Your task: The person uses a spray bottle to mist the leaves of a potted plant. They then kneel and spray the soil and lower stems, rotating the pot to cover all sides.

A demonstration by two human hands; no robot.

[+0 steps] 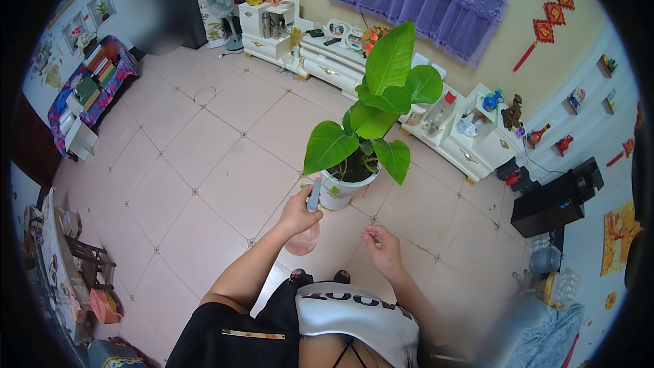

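My left hand (pixel 300 215) is wrapped round the neck of a spray bottle with a grey head (pixel 314 193) and a see-through pinkish body (pixel 304 241). The head points toward a potted plant (pixel 371 121) with large, glossy green leaves. Dark soil fills its white pot (pixel 332 195), which stands on the floor just beyond my left hand. My right hand (pixel 383 252) is held to the right of the bottle and nearer than the pot. Its fingers are curled in, and nothing shows between them.
Pale pink tiles (pixel 231 157) cover the floor. Behind the plant runs a low white cabinet (pixel 327 61) with ornaments. A standing fan (pixel 225 10) is at the far left. On the right are a black cabinet (pixel 548 206) and a grey-blue covered seat (pixel 538 330).
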